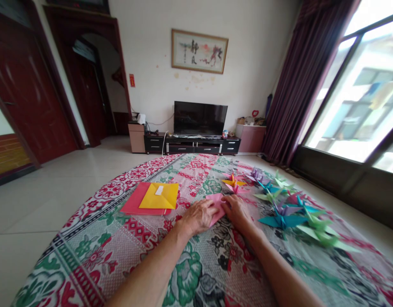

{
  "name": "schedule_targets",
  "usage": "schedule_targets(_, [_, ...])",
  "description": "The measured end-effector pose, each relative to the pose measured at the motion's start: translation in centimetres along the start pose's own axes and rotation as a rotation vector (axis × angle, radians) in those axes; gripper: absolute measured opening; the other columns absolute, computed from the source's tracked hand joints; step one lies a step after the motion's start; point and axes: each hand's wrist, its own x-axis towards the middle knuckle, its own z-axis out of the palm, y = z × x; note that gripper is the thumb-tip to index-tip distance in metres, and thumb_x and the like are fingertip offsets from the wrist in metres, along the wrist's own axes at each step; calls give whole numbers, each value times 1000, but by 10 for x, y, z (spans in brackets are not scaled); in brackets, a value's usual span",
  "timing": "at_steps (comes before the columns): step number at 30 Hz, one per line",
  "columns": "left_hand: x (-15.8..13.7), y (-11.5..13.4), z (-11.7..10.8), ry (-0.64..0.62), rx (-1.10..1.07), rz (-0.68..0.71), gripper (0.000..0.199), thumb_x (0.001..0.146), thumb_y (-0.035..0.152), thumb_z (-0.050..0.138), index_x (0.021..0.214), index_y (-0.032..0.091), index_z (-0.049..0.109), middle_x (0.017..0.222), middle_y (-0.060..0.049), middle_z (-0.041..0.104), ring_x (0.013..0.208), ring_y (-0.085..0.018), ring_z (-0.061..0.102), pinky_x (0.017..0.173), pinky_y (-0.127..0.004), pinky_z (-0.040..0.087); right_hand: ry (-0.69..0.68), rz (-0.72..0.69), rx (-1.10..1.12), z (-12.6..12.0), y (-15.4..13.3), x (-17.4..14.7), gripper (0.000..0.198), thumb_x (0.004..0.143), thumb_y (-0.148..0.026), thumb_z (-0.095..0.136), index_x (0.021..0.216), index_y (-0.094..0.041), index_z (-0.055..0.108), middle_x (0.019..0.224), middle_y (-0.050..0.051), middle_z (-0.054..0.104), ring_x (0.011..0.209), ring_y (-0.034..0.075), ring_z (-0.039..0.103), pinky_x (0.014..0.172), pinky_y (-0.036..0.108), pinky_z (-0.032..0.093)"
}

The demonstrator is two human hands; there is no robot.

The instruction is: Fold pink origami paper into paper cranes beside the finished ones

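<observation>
Two bare hands work on a small, flat piece of pink folded paper (pixel 218 216) on a table with a patterned cloth.
The paper lies between the hands, the left hand (pixel 198 216) with its fingers bent and lying over the left edge, the right hand (pixel 237 209) with its fingertips drawn together at the far right part; whether either pinches the paper, I cannot tell. Just beyond the right hand sit a pink paper crane (pixel 235 187) and an orange paper crane (pixel 232 180), with a spread of purple, blue and green paper cranes (pixel 282 219) farther right. To the left, a yellow square of creased paper (pixel 169 197) bearing a small white slip (pixel 159 190) overlaps red paper sheets (pixel 135 202). All rest on the red, green and white floral tablecloth (pixel 190 273). At the far wall stands a black flat-screen television (pixel 200 118).
</observation>
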Motion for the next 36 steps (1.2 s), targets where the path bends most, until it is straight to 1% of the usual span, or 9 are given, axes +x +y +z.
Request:
schedule_targets(4, [0, -1, 1, -31, -15, -3, 30, 89, 29, 33, 105, 23, 57, 105, -4, 54, 96, -15, 51, 89, -30, 43, 37, 10, -73, 0, 5, 1, 18, 79, -30, 50, 83, -16, 60, 80, 6, 58, 77, 17, 51, 71, 26, 36])
schedule_targets(8, [-1, -3, 4, -39, -29, -1, 30, 88, 24, 34, 111, 24, 54, 114, -3, 52, 105, -15, 48, 96, -31, 39, 66, 46, -137, -1, 5, -2, 20, 78, -34, 52, 69, -17, 56, 74, 5, 54, 73, 18, 48, 69, 28, 35])
schedule_targets(13, [-1, -4, 6, -41, -37, -5, 32, 88, 26, 33, 113, 23, 54, 112, -4, 53, 105, -16, 49, 95, -31, 40, 127, 126, -170, -1, 2, -5, 17, 77, -32, 54, 79, -16, 55, 82, 7, 53, 76, 19, 48, 69, 28, 36])
schedule_targets(17, [0, -4, 7, -32, -41, 3, 32, 89, 28, 33, 111, 22, 55, 112, -6, 54, 103, -16, 50, 94, -31, 41, 45, 127, -213, -4, -2, -3, 18, 79, -31, 49, 70, -17, 55, 78, 7, 53, 73, 18, 49, 67, 28, 36])
schedule_targets(21, [0, -1, 6, -18, -18, -6, 31, 88, 27, 33, 111, 23, 55, 109, -5, 54, 101, -16, 51, 92, -31, 42, 34, 161, -223, -8, -6, 0, 24, 80, -34, 47, 66, -18, 57, 77, 8, 54, 73, 19, 50, 65, 28, 36])
schedule_targets(24, [0, 1, 4, -18, 1, -26, 30, 87, 26, 35, 110, 24, 55, 108, -5, 55, 99, -17, 51, 89, -31, 43, 128, 195, -135, -8, -6, 0, 24, 80, -36, 46, 72, -17, 59, 81, 8, 57, 74, 19, 52, 64, 28, 37])
schedule_targets(27, [-1, 4, 2, -35, 4, -61, 28, 86, 26, 38, 105, 22, 58, 105, -6, 55, 98, -17, 51, 88, -31, 43, 261, 156, 24, -9, -5, -6, 24, 81, -33, 43, 83, -17, 61, 85, 7, 60, 75, 17, 54, 66, 26, 39])
schedule_targets(31, [0, 10, 3, 2, 10, -134, 28, 87, 29, 36, 98, 21, 60, 104, -6, 55, 98, -17, 50, 89, -32, 41, 167, 24, 91, -13, -7, -18, 21, 80, -25, 42, 79, -18, 62, 80, 4, 62, 76, 15, 55, 71, 25, 40])
schedule_targets(36, [2, 18, 5, 48, 13, -213, 33, 89, 33, 30, 95, 23, 60, 104, -6, 54, 97, -19, 50, 85, -34, 42, 32, -71, 43, -16, -15, -26, 23, 84, -27, 41, 87, -19, 63, 92, 5, 62, 87, 16, 55, 81, 27, 38])
